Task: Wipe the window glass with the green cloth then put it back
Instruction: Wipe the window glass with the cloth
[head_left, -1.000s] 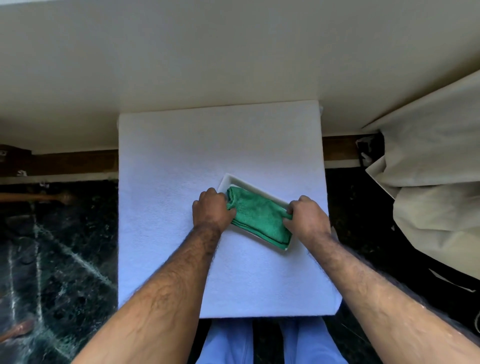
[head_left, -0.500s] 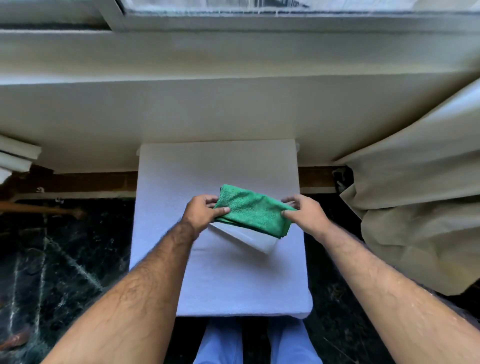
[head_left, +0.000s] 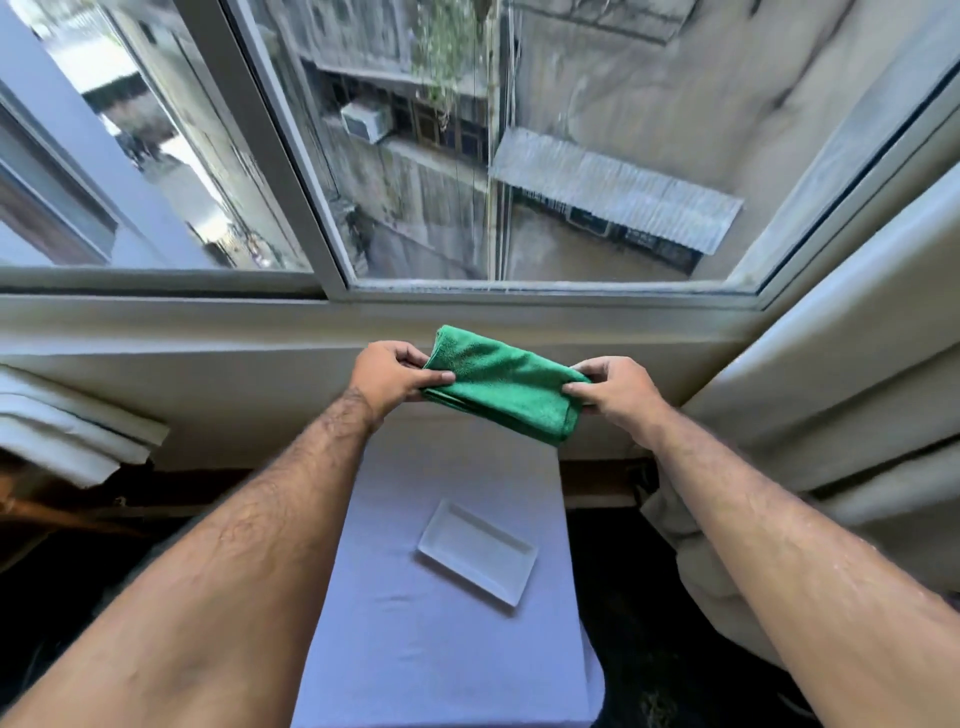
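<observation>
A folded green cloth (head_left: 501, 384) hangs in the air in front of the window sill, held at both ends. My left hand (head_left: 392, 375) pinches its left end and my right hand (head_left: 615, 388) pinches its right end. The window glass (head_left: 545, 156) fills the upper middle of the view, above and beyond the cloth, with streaks near its bottom edge. A shallow white rectangular tray (head_left: 478, 555) lies empty on the white-covered table (head_left: 415, 649) below my hands.
A white window frame post (head_left: 270, 140) separates the main pane from a left pane. A cream curtain (head_left: 852, 405) hangs at the right. Folded white material (head_left: 67, 431) sits at the left under the sill (head_left: 208, 332). Dark floor surrounds the table.
Both hands lifted the green cloth off the white tray and raised it to sill height. My view tilted up, bringing the window glass into sight.
</observation>
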